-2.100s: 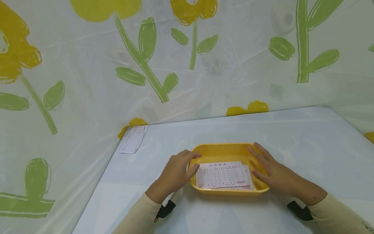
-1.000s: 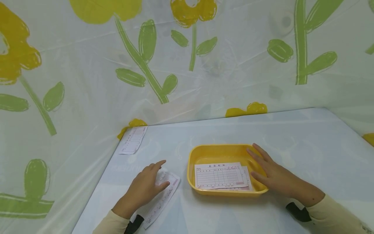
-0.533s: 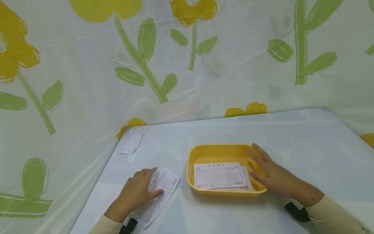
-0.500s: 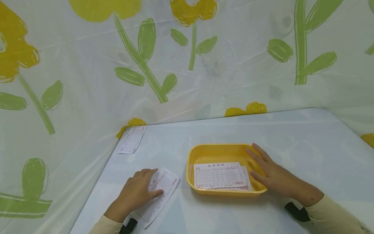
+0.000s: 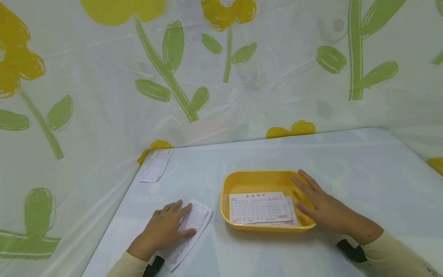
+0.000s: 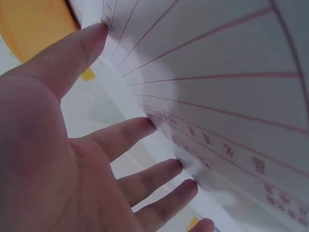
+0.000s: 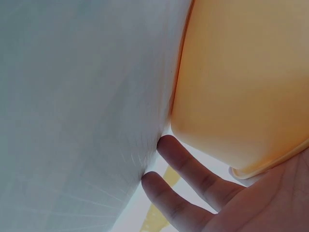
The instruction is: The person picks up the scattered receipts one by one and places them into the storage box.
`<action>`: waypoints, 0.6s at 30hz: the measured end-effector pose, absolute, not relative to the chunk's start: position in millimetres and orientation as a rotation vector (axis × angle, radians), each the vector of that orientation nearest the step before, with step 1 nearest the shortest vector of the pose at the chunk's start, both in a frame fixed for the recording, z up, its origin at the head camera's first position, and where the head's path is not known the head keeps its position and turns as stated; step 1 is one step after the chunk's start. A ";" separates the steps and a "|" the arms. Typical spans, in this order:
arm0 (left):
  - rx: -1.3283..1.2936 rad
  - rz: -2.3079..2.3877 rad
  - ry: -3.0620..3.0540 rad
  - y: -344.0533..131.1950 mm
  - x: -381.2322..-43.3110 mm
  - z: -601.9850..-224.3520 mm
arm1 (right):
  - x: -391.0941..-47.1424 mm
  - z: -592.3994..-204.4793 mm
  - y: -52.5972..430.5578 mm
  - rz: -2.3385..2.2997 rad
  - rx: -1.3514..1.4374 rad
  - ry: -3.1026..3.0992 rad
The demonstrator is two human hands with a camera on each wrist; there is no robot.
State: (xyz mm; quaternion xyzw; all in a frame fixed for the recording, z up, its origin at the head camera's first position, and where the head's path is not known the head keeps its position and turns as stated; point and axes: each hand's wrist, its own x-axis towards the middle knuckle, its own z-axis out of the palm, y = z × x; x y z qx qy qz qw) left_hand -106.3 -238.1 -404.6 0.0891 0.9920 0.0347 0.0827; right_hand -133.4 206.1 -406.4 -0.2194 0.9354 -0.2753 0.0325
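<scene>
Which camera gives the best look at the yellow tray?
The head view, because the yellow tray appears nearly whole, partly behind the right hand. Right wrist shows part of its outside; left wrist, only a fragment.

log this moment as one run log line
left grip: touching near slip | right grip: at right end of tray | tray slips: overlapping | far slip: far left on table

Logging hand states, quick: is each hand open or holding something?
Left hand: open, touching the loose paper slip.
Right hand: open, spread at the right end of the yellow tray.
</scene>
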 end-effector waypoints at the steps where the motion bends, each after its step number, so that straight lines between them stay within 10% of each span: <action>1: 0.273 0.103 2.959 -237.9 -107.0 -404.0 | -133.3 -405.9 206.3 -0.846 -0.670 2.879; 18: 0.192 0.095 2.987 -235.4 -108.3 -404.8 | -131.5 -405.3 206.2 -0.837 -0.674 2.893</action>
